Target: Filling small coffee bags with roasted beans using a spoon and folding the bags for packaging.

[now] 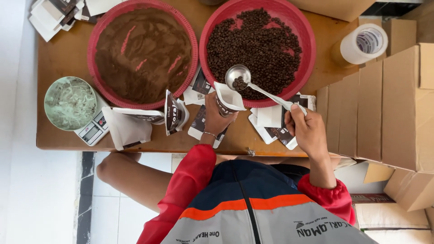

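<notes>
My left hand [216, 118] grips an open white pouch [228, 98] with a dark label, held upright at the table's front. My right hand [306, 129] holds the handle of a metal spoon [238, 76]. The spoon's bowl carries a few coffee beans and hovers just above the pouch's mouth, over the near rim of a red basket [307, 31] full of roasted coffee beans [255, 47].
A second red basket [97, 74] holds ground coffee [142, 54]. A green bowl [70, 103] sits on a small scale [95, 129] at left. Filled and flat pouches [131, 124] lie along the wooden table [61, 54]. Tape roll [364, 43] and cardboard boxes [389, 104] stand at right.
</notes>
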